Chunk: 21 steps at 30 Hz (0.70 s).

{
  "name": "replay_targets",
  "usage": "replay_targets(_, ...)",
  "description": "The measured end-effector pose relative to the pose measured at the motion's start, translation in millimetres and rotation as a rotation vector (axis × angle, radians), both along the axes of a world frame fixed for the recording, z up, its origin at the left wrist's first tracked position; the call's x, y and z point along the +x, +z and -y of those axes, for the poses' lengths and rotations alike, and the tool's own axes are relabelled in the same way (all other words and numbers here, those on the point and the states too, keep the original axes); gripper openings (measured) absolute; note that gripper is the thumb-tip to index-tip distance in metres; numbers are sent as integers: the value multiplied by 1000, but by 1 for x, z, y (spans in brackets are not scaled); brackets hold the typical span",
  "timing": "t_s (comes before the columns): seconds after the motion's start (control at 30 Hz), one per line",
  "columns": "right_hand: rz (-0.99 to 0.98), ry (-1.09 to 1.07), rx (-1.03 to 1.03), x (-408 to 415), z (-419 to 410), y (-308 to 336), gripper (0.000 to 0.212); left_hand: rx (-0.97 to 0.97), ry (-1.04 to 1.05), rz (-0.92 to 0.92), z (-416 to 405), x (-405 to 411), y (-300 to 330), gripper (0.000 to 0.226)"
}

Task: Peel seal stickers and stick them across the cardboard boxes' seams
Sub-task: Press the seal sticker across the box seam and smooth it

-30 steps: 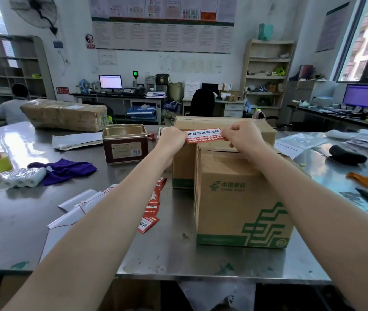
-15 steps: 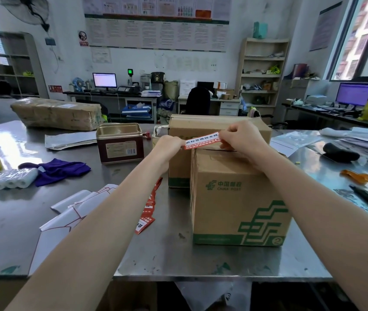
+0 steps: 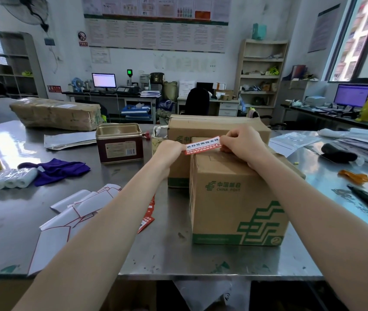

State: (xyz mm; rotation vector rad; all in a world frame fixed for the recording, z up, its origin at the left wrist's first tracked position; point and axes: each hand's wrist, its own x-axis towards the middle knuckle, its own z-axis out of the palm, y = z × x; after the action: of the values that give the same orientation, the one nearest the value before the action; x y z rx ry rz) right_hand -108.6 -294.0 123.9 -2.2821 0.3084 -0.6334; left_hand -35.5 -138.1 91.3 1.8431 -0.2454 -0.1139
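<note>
placement step, not peeling: both hands hold 1 seal sticker (image 3: 202,146) stretched flat between them, just above the far top edge of the near cardboard box (image 3: 236,194). left hand (image 3: 171,149) has its fingers curled, pinching the sticker's left end, which hangs out past the box's left edge; right hand (image 3: 241,143) pinches the right end and sits over the box top. can't tell if the sticker already touches the cardboard or hovers just off it. the top seam is mostly hidden under the right hand and forearm, so alignment can't be confirmed. a 2nd cardboard box (image 3: 212,127) stands right behind, touching or nearly so. more red stickers (image 3: 147,218) and spent backing sheets (image 3: 77,209) lie on the steel table (image 3: 10,221) to the left. next move, as i read it: lower it square across the seam, land 1 end first, then wipe along to press it down without wrinkles, and fold any overhang onto the side face.
</note>
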Motion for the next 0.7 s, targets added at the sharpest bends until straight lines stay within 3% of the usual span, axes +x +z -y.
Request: replay_targets(0.7, -11, -26, -129, -2, -2, -4, 23, -117, 19, -121, 6, -3, -13, 34)
